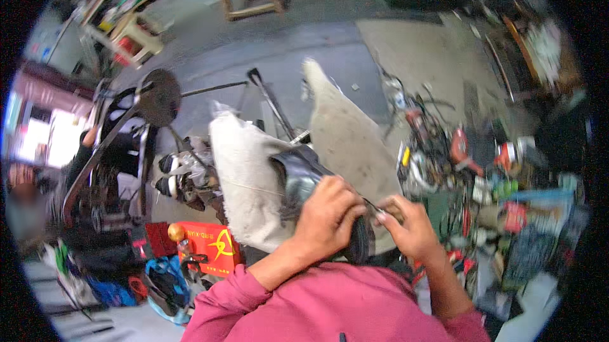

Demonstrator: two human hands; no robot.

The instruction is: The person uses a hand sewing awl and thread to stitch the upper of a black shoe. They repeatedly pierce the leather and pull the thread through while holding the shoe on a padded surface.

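A black leather shoe [301, 177] lies across my lap, its shiny upper pointing away to the left. My left hand [330, 215] is closed over it, fingers curled round the near part. Just right of it, my right hand [409, 224] pinches something thin and dark [373, 205] that reaches toward the shoe; whether it is a tool or a strand I cannot tell. Beneath the shoe, an off-white cloth [244, 180] covers my left leg. Greyish, spotted cloth [349, 132] covers the right one. My left hand hides part of the shoe.
To the left stands a dark machine with a round wheel [160, 98]; another person's hand [90, 136] is beyond it. A red box [219, 253] sits by my left side. Tools and a red bottle-like thing [462, 150] crowd the right. A wooden stool [254, 12] stands far ahead.
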